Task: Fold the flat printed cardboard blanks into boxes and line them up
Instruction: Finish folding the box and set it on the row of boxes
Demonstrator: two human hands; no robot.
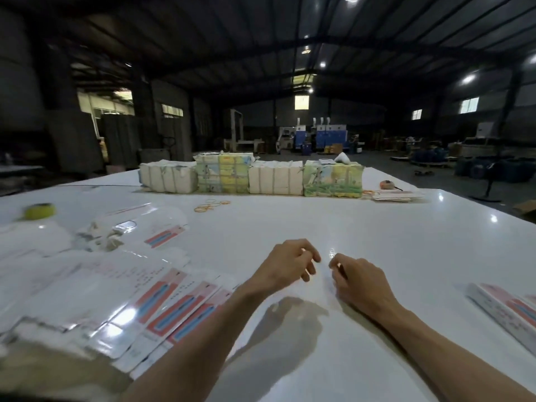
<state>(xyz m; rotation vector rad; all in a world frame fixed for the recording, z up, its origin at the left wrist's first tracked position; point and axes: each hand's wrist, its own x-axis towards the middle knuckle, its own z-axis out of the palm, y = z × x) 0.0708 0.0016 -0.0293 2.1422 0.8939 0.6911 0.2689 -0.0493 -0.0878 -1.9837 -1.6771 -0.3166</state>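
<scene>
Flat printed cardboard blanks (pixel 162 309), white with red and blue stripes, lie fanned out at the near left of the white table (pixel 362 227). A folded box (pixel 504 311) of the same print lies at the near right edge. Both my hands hover over the bare table between them. My left hand (pixel 287 264) and my right hand (pixel 358 281) have loosely curled fingers and hold nothing; their fingertips almost meet.
A row of tied bundles (pixel 249 177) stands across the far side of the table. Loose rubber bands (pixel 211 205) lie in front of them. More blanks (pixel 164 235) and crumpled wrapping (pixel 101 236) lie at mid left, beside a yellow tape roll (pixel 39 211).
</scene>
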